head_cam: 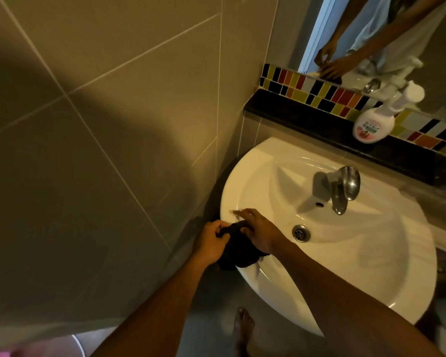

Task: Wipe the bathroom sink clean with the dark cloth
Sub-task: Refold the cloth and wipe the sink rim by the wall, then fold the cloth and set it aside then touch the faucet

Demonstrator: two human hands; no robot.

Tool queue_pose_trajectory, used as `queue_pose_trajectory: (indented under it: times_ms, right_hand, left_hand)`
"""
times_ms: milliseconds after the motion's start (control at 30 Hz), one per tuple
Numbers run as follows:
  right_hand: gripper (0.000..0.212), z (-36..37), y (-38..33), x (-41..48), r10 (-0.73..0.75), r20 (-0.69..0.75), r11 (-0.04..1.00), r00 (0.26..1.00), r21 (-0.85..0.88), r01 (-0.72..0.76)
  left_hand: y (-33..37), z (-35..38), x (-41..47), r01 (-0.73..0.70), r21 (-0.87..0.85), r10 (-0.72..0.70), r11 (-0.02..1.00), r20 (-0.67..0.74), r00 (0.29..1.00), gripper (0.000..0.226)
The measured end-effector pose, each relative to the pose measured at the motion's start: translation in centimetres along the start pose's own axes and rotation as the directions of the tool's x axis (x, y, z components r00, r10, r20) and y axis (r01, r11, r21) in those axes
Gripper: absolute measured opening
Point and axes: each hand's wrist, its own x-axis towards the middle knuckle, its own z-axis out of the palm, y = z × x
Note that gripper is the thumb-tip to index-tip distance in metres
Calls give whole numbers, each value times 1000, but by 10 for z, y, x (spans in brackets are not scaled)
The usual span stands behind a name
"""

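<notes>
A bare foot (242,328) is standing on the floor below the sink's front edge. Above it, both forearms are reaching in toward the left rim of the white sink (371,274). The left hand (211,243) is curling its fingers shut around one end of the dark cloth (236,255), which is bunching over the rim, partly hanging outside the basin. The right hand (258,230) is lying spread on top of the cloth, fingers fanning out toward the rim and thumb pressing into the fabric. The tiled wall (101,124) is crowding close on the left, leaving little room there. To the right, the basin is lying open around the drain (301,232). Farther back, the chrome tap (341,189) is overhanging the bowl. Behind it, a soap bottle (375,123) is standing on the dark counter (307,117) beneath a mosaic strip (319,92) and mirror (371,34).
</notes>
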Motion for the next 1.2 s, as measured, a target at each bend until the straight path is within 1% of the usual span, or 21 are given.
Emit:
queue_pose_trajectory:
  times_ms: [67,167,267,367,433,533,600,633,700,767,833,900,1033,1100,1200]
  right_hand:
    - [36,-8,-3,0,-10,43,997,999,-77,13]
    - [23,-23,-8,-5,-21,59,985,998,-169,31]
    - [20,-49,-13,-13,16,61,985,998,-172,-5]
    - [16,-85,-19,-25,70,61,988,996,-139,-61]
    - [19,-107,-24,-35,65,60,971,996,-234,-49]
    - [22,-139,-35,-62,15,-12,883,1000,-469,-19]
    - [20,-161,-36,-83,23,-65,815,998,-576,-56]
    - [20,-172,-35,-95,42,-95,803,995,-588,-91]
    - [20,-187,-35,-115,61,-151,834,987,-535,-133]
    - [28,-188,-43,-129,22,-189,902,982,-419,-101]
    - [46,-180,-56,-135,3,-173,957,985,-286,-54]
    - [54,-172,-66,-134,-10,-140,970,990,-243,-24]
    - [39,-173,-75,-141,-32,-187,976,982,-217,-10]
    - [33,-178,-79,-149,-34,-181,979,983,-203,-4]
    - [29,-188,-82,-161,-29,-178,983,984,-182,-4]
  left_hand:
    - [1,-5,2,-35,33,33,999,38,999,21]
    - [14,-12,-1,-101,70,94,992,96,991,16]
    - [34,-18,-10,-175,113,156,978,155,975,16]
    - [56,-25,-21,-251,254,186,934,254,949,18]
    - [73,-30,-27,-297,303,213,905,281,936,20]
    - [96,-39,-35,-352,388,255,852,281,925,30]
    - [106,-47,-38,-392,438,302,809,262,916,34]
    - [111,-51,-41,-413,442,327,797,259,909,35]
    - [122,-54,-49,-485,410,399,773,279,873,30]
    - [137,-51,-60,-572,369,471,732,332,817,24]
    - [154,-44,-72,-641,348,520,685,383,763,26]
    - [169,-39,-81,-676,353,545,647,406,734,32]
    - [196,-41,-95,-753,348,584,559,480,655,29]
    - [204,-48,-98,-769,360,572,529,518,636,26]
    - [213,-57,-101,-787,354,572,506,545,613,29]
